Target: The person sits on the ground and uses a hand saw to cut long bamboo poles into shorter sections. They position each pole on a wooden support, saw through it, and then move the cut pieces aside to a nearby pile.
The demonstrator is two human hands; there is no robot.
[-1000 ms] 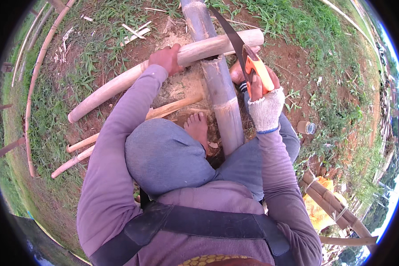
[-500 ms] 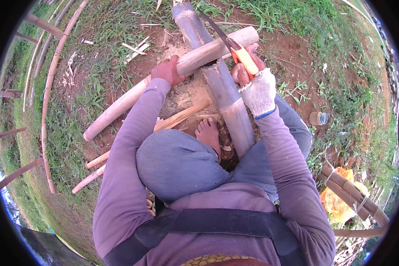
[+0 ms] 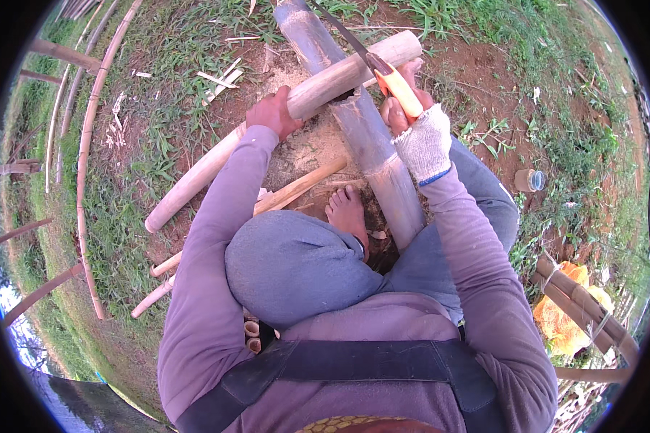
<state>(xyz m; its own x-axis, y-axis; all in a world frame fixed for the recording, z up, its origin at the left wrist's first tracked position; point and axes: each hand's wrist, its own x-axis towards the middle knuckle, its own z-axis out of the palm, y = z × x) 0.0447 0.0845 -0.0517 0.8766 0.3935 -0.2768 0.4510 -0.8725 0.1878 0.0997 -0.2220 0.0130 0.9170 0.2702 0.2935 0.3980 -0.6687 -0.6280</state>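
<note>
A thick pale bamboo pole (image 3: 217, 162) lies slantwise across a larger grey bamboo log (image 3: 383, 173). My left hand (image 3: 274, 114) is bare and wraps round the pole left of the log. In a white fingerless glove, my right hand (image 3: 415, 123) closes round the orange handle of a pruning saw (image 3: 401, 90). Its narrow dark blade crosses the pole near the right end and points away to the upper left; teeth are too small to make out. A broken notch shows in the log just below the pole.
Thinner bamboo pieces (image 3: 296, 189) lie beside my bare foot (image 3: 347, 213). Sawdust and pale splinters (image 3: 222, 83) cover the ground ahead. A jar (image 3: 529, 180) stands at the right, above tied bamboo (image 3: 578, 299) and an orange mesh bag (image 3: 556, 325). A bamboo rail fence (image 3: 87, 144) runs along the left.
The whole view has shifted slightly. Both hands keep their grips, and the pole and the saw lie almost as before.
</note>
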